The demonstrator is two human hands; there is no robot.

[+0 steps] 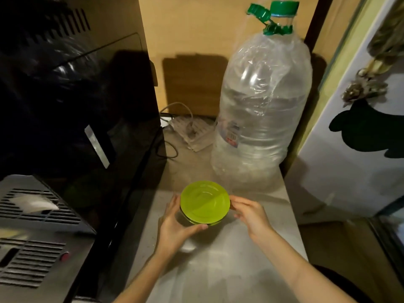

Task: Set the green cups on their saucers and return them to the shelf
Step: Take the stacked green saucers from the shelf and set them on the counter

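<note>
A stack of lime-green saucers (204, 203) sits low over the pale counter (229, 259), in the lower middle of the head view. A second rim shows under the top one at the front. My left hand (175, 224) cups the stack's left and front edge, thumb under the near rim. My right hand (249, 212) pinches the right edge with its fingertips. No green cup is in view. Whether the stack rests on the counter or is lifted I cannot tell.
A large clear water bottle (260, 110) with a green cap stands just behind the saucers. A black appliance (76, 106) and a grey vented unit (39, 232) fill the left. A white power strip with cables (192, 132) lies at the back. A white door (360, 138) closes off the right.
</note>
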